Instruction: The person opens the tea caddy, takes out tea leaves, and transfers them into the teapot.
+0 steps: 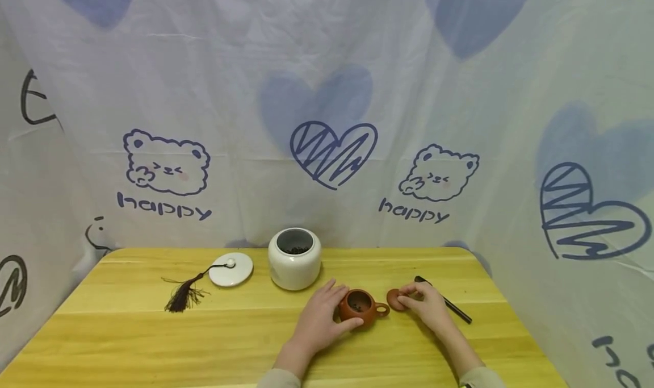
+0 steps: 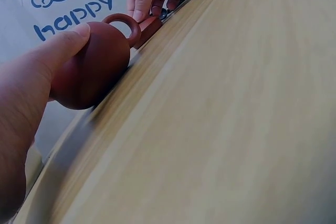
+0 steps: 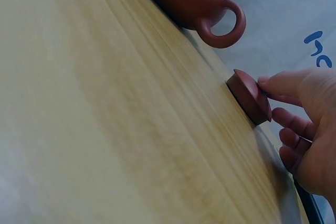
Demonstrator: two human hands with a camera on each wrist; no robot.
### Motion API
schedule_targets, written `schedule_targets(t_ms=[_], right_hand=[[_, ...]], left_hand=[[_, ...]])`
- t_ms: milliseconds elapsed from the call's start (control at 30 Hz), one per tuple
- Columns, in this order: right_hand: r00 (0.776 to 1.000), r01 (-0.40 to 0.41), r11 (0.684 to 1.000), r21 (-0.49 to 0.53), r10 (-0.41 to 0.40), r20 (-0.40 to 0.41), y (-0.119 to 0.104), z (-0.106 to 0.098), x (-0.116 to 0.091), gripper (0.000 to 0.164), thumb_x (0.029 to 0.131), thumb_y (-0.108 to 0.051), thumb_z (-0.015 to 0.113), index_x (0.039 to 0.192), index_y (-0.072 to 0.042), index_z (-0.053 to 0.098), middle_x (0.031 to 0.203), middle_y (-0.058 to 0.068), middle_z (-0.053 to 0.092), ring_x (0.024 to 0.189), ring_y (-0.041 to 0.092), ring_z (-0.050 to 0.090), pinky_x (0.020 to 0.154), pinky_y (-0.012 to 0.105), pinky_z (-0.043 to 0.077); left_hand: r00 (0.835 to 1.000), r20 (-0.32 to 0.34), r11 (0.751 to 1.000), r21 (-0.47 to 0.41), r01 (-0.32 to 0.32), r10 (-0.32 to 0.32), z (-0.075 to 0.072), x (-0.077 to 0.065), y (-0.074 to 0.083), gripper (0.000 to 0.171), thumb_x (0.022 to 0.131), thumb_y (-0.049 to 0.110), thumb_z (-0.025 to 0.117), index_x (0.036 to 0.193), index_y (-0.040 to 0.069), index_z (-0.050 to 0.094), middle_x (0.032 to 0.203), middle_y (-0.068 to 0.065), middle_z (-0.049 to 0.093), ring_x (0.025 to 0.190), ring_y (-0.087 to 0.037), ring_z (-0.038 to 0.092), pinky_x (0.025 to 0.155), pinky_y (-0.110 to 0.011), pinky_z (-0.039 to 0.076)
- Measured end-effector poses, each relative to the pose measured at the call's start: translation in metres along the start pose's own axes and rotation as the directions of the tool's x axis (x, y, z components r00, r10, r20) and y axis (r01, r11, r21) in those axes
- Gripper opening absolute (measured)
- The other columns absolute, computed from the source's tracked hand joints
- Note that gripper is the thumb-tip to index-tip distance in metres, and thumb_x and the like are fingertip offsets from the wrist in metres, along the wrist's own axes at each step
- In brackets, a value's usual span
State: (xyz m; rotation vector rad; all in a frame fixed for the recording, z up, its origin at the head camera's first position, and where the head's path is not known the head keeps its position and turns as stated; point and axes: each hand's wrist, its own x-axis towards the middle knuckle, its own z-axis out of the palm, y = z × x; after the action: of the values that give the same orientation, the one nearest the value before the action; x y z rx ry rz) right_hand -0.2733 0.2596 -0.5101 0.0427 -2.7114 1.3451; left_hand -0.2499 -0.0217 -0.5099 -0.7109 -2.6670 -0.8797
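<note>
A small reddish-brown clay teapot [image 1: 370,315] stands uncovered on the wooden table, with dark tea leaves at the bottom. Its ring handle [image 3: 231,38] points right. My left hand [image 1: 321,318] holds the pot's body from the left, thumb on the near side and fingers on the far side. Just right of the handle, my right hand [image 1: 428,305] pinches the matching teapot lid [image 3: 249,97] at its top. That lid sits at the table surface, and the fingertips cover its knob.
Behind the pot stands a white jar [image 1: 294,270] with dark leaves inside. Left of it lies a white jar lid [image 1: 230,276] with a dark tassel [image 1: 181,296]. A thin black stick [image 1: 457,311] lies beside the right hand. Printed cloth [image 1: 245,121] hangs around the table [image 1: 153,342].
</note>
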Motion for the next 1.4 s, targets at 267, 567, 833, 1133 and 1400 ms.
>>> schedule_targets(t_ms=[267, 567, 833, 1133, 1400], right_hand=[[1.000, 0.010, 1.000, 0.002, -0.010, 0.000, -0.001, -0.002, 0.005, 0.018, 0.085, -0.025, 0.075, 0.100, -0.015, 0.072, 0.114, 0.007, 0.063, 0.093, 0.015, 0.056, 0.080, 0.030, 0.048], [0.999, 0.030, 0.999, -0.023, -0.030, -0.013, -0.004, -0.002, 0.000, 0.017, 0.085, -0.024, 0.075, 0.098, -0.015, 0.072, 0.109, 0.007, 0.063, 0.090, 0.014, 0.055, 0.078, 0.028, 0.048], [0.999, 0.034, 0.999, -0.039, -0.034, -0.005, -0.006, -0.003, 0.000, 0.017, 0.087, -0.026, 0.074, 0.099, -0.015, 0.072, 0.108, 0.006, 0.064, 0.094, 0.017, 0.054, 0.081, 0.031, 0.048], [0.997, 0.063, 0.998, 0.003, -0.062, -0.038, -0.016, -0.003, -0.003, 0.013, 0.085, -0.020, 0.075, 0.096, -0.012, 0.073, 0.104, 0.006, 0.067, 0.101, 0.022, 0.055, 0.088, 0.035, 0.045], [0.997, 0.056, 0.998, 0.013, -0.056, -0.043, -0.032, -0.011, -0.006, 0.020, 0.087, -0.028, 0.073, 0.102, -0.013, 0.072, 0.114, 0.007, 0.064, 0.112, 0.026, 0.053, 0.095, 0.042, 0.045]], left_hand=[[0.998, -0.053, 0.999, 0.044, -0.028, 0.030, 0.001, 0.003, 0.000, 0.075, 0.083, 0.068, 0.060, 0.134, 0.013, 0.059, 0.136, -0.003, 0.061, 0.132, -0.026, 0.051, 0.111, -0.048, 0.040], [0.998, -0.059, 0.998, 0.055, 0.003, 0.000, 0.001, -0.001, 0.002, 0.074, 0.082, 0.070, 0.060, 0.134, 0.017, 0.060, 0.134, 0.000, 0.063, 0.129, -0.025, 0.052, 0.108, -0.049, 0.040], [0.999, -0.037, 0.998, 0.055, 0.009, -0.007, 0.002, -0.001, 0.002, 0.074, 0.082, 0.068, 0.062, 0.134, 0.016, 0.059, 0.134, -0.001, 0.063, 0.128, -0.025, 0.052, 0.107, -0.047, 0.040], [0.999, -0.034, 0.998, 0.055, 0.003, -0.001, 0.004, -0.001, -0.001, 0.073, 0.082, 0.067, 0.062, 0.134, 0.016, 0.060, 0.133, -0.002, 0.063, 0.127, -0.023, 0.054, 0.106, -0.045, 0.041], [0.999, -0.035, 0.999, 0.035, 0.012, -0.010, 0.002, 0.000, 0.000, 0.074, 0.081, 0.067, 0.063, 0.135, 0.016, 0.059, 0.132, -0.002, 0.064, 0.127, -0.023, 0.054, 0.104, -0.045, 0.041]])
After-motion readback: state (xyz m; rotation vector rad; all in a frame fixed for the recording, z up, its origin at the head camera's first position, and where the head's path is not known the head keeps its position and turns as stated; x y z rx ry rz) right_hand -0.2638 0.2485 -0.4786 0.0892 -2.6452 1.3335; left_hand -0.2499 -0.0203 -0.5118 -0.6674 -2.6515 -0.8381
